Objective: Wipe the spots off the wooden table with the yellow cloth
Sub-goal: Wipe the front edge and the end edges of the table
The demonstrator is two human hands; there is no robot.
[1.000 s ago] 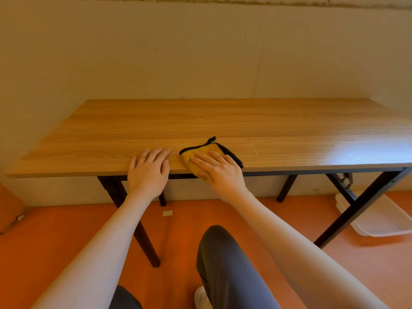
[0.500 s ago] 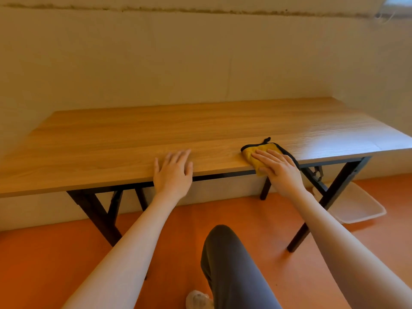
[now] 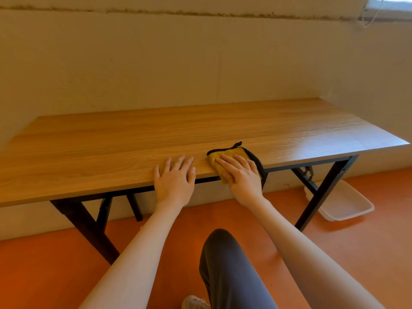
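A long wooden table (image 3: pixel 111 148) on black legs stands against the wall. Folded at its front edge lies the yellow cloth (image 3: pixel 217 156) with black trim, one part hanging over the edge. My right hand (image 3: pixel 239 175) presses flat on the cloth with straight fingers. My left hand (image 3: pixel 175 177) rests flat on the tabletop just left of the cloth, its palm over the front edge. I can make out no spots on the wood.
A white plastic tub (image 3: pixel 341 204) sits on the orange floor under the table's right end. My knee in grey trousers (image 3: pixel 225 264) and a shoe (image 3: pixel 195 303) are below the hands. A beige wall stands right behind the table.
My right hand slid the cloth to the right along the front edge, then back left toward my left hand. The left hand stayed flat on the table. The view shifted.
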